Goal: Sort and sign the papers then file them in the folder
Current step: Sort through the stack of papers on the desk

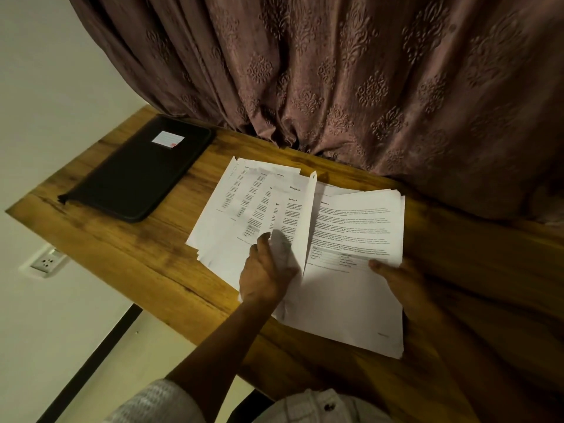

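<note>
Holding, left hand (268,270): I see its fingers curled round the lower part of one raised sheet (308,221). That spot is blurred, so I cannot read the finger placement any finer.
Raised sheet: it stands almost on edge between the two lots of paper, with its top corner pointing at the far edge of the tabletop (122,257).
Right hand (399,279): the thumb lies on top of the stack (354,294) at its right edge. The other fingers are hidden beneath, so from my screen it reads as a pinch.
Stack: printed side up, toward the near edge of the tabletop, just right of the raised sheet.
Spread papers (238,203): fanned and overlapping in the middle of the tabletop, left of the raised sheet, with their near corners under the left hand.
Folder (137,172): black and closed, lying flat at the far left corner with a pale label on its cover, apart from the papers.
Curtain (366,71): brown and patterned, hanging along the far edge with its folds resting on the wood.
Wall socket (45,263): on the wall beyond the left edge.
Sleeve (158,401): pale knit, at the bottom of my view.
</note>
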